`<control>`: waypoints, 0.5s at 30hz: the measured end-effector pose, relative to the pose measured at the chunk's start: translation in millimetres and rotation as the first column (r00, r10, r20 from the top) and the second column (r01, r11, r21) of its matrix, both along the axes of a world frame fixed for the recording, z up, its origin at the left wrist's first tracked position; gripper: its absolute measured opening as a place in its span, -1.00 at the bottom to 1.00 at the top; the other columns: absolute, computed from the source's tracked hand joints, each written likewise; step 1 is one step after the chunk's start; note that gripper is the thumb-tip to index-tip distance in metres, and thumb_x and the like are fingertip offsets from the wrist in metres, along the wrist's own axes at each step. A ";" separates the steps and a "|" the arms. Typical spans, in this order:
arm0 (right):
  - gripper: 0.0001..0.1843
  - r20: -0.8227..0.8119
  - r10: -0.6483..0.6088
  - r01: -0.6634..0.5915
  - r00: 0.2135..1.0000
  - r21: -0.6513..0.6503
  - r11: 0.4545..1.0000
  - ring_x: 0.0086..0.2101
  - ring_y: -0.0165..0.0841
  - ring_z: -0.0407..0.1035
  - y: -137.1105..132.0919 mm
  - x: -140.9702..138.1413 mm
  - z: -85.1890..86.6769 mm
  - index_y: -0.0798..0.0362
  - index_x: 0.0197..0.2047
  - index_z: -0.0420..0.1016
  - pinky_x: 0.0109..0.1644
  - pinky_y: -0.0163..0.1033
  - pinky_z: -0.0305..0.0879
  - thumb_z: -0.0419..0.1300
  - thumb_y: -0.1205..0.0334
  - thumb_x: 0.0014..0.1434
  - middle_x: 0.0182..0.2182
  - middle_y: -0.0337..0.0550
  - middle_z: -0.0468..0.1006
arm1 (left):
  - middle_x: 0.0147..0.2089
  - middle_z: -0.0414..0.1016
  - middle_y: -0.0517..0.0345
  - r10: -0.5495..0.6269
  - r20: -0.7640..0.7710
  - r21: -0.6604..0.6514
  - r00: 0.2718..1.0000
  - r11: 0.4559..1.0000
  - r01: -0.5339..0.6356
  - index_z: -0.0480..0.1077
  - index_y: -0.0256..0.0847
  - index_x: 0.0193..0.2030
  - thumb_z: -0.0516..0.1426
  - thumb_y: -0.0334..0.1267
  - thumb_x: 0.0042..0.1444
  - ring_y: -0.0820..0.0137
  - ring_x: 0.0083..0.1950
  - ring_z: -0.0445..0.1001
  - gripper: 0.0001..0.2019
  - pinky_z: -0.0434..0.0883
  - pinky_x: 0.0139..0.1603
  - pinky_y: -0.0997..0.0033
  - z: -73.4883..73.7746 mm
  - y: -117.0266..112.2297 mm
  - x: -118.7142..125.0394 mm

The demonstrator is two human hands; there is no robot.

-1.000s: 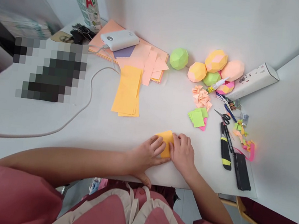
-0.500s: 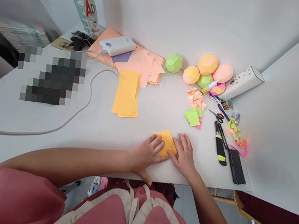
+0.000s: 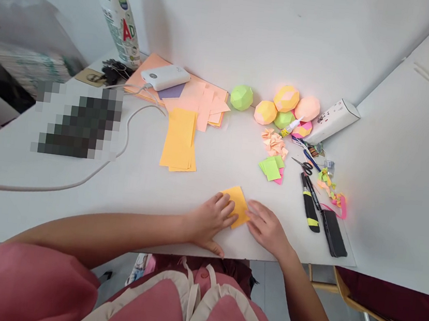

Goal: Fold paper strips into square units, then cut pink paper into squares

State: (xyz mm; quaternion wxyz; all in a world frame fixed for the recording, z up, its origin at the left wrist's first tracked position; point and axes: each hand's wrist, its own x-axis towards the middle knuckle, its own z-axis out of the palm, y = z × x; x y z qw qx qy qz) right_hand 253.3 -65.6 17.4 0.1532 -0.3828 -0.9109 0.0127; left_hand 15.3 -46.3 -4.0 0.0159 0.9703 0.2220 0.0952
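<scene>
A small folded orange paper (image 3: 237, 201) lies flat on the white table (image 3: 137, 182) near its front edge. My left hand (image 3: 210, 221) rests on the paper's left side, fingers curled and pressing it down. My right hand (image 3: 267, 228) lies just right of it with fingers stretched out flat, the fingertips touching the paper's right edge. Neither hand lifts the paper.
A stack of orange sheets (image 3: 180, 139) lies further back, beyond it peach sheets under a white power bank (image 3: 165, 77). Paper balls (image 3: 283, 108), small green squares (image 3: 272, 168), scissors (image 3: 304, 166), a cutter (image 3: 309, 203) and a black case (image 3: 333, 232) sit at right. A bottle (image 3: 117, 10) stands back left.
My right hand has slid from on top of the paper to its right edge and flattened out. The view has tilted up a little; the left hand stays put.
</scene>
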 end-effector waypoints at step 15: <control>-0.79 0.379 0.226 -0.258 0.898 0.035 0.966 -0.12 -0.27 0.35 14.8 -12.4 20.3 0.13 -0.21 0.41 -0.26 -0.24 0.31 -0.04 0.37 0.29 -0.27 0.00 0.47 | -0.25 0.35 0.00 0.019 0.118 -0.006 0.993 1.000 -0.019 0.36 -0.29 -0.22 0.06 0.09 0.13 0.21 -0.21 0.27 -0.59 0.18 -0.19 0.21 -0.4 20.4 4.7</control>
